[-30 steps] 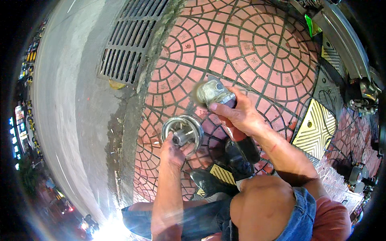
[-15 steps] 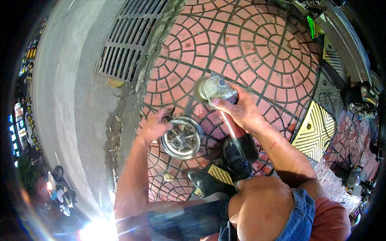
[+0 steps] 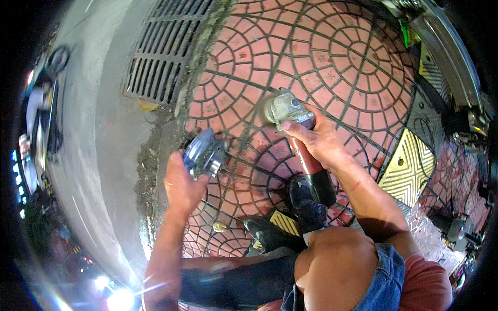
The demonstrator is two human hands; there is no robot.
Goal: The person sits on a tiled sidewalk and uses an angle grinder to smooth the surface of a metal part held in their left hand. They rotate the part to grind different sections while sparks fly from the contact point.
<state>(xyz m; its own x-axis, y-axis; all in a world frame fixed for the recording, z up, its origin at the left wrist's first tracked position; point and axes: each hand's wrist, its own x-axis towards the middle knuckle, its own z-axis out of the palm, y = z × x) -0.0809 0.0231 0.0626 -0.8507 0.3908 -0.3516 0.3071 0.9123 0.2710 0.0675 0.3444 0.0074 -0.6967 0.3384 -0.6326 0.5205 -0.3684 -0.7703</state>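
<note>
My left hand [image 3: 185, 185] is closed on the rim of a small metal wheel [image 3: 206, 151]. It holds the wheel tilted on edge, its hub facing right, and motion smears it slightly. My right hand [image 3: 322, 139] grips an angle grinder [image 3: 306, 159] with a pale, worn metal head and a red and black body. The thumb lies across the neck just below the head. At the head's left side the disc is blurred. A gap of bare tiles separates the wheel from the grinder.
Red patterned paving tiles [image 3: 332, 78] lie under the work. A metal drain grate [image 3: 166, 57] is set beside the road at upper left. Yellow-and-black ramp pieces [image 3: 407, 160] and motorbike parts [image 3: 448, 57] stand at right. A small pale lump [image 3: 220, 227] lies near my shoe [image 3: 270, 236].
The wheel, flat on the tiles before, is now tipped up in my left hand and shifted left and away from me. The grinder moved slightly right. A motorbike has appeared on the road at left.
</note>
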